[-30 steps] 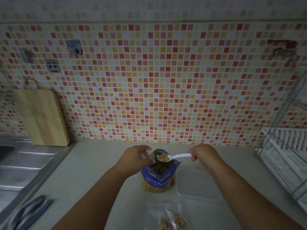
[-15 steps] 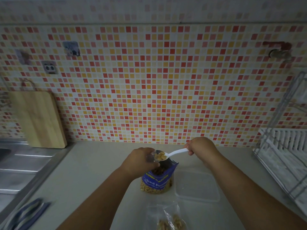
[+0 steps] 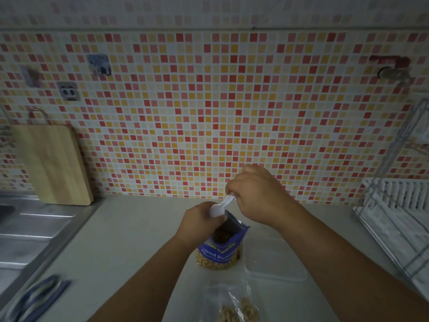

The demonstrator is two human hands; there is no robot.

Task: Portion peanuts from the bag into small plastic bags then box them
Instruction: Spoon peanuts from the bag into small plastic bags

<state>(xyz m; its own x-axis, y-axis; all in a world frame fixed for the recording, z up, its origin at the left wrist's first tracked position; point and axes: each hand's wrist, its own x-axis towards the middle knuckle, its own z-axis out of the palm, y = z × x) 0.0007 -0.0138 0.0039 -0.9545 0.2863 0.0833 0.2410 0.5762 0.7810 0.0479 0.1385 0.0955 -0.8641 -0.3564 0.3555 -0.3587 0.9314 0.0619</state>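
A blue peanut bag [image 3: 220, 251] stands open on the counter, peanuts showing through its clear bottom. My left hand [image 3: 200, 223] grips the bag's upper left edge. My right hand [image 3: 257, 196] pinches the handle of a white plastic spoon [image 3: 220, 206]; the spoon tilts steeply, bowl down over the bag's mouth, with no peanuts visible on it. A small clear plastic bag [image 3: 234, 305] holding some peanuts lies at the near edge. A clear plastic box [image 3: 274, 259] sits right of the peanut bag.
A steel sink drainboard [image 3: 34, 231] lies at the left with a wooden cutting board [image 3: 51, 166] leaning on the tiled wall. Blue-handled scissors [image 3: 34, 298] lie near the lower left. A white dish rack [image 3: 399, 219] stands at the right.
My right hand rose and tipped the spoon from level to steeply downward over the bag's mouth; the peanuts seen on it earlier are gone from it. My left hand kept hold of the bag.
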